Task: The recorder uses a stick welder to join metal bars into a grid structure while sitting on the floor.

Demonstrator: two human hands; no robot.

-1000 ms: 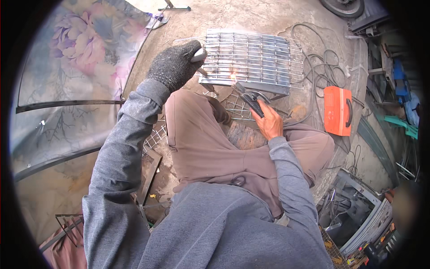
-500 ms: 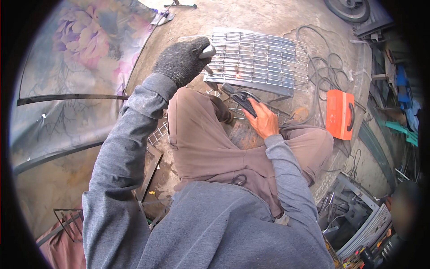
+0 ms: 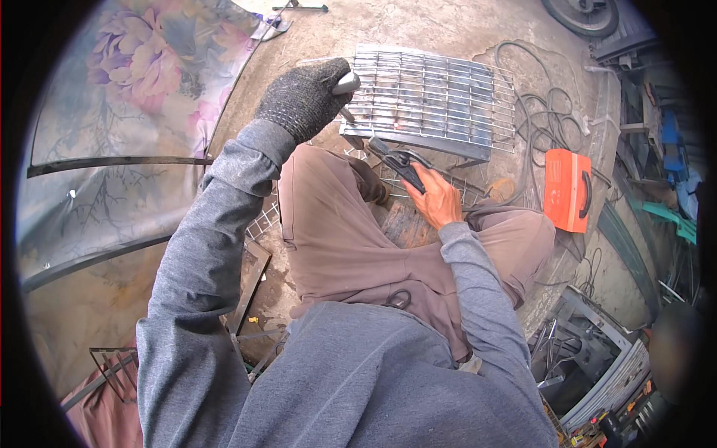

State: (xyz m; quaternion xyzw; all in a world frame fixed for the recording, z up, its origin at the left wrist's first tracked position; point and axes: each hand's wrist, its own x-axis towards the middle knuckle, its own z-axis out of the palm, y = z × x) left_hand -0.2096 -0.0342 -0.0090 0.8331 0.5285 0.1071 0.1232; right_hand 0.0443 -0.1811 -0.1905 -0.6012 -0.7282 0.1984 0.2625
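Observation:
My left hand (image 3: 305,98), in a dark knitted glove, is closed around a light grey metal piece (image 3: 346,83), whose kind I cannot make out. It is held at the left edge of a wire mesh panel (image 3: 441,93), and a short rod end (image 3: 347,115) shows below the fist. The mesh lies over a flat metal frame (image 3: 418,140). Bare, my right hand (image 3: 437,200) grips a black welding electrode holder (image 3: 403,166), its jaw end just below the near left corner of the frame.
An orange box-shaped machine with a black handle (image 3: 566,191) stands to the right, and black cables (image 3: 549,119) coil behind it. A floral sheet (image 3: 134,89) hangs on the left. Metal scraps (image 3: 582,343) lie at lower right; a wheel (image 3: 586,13) is at far right.
The bright glow on the mesh near the left fist is gone. My right hand and the electrode holder have shifted very slightly left; my left hand stays almost where it was.

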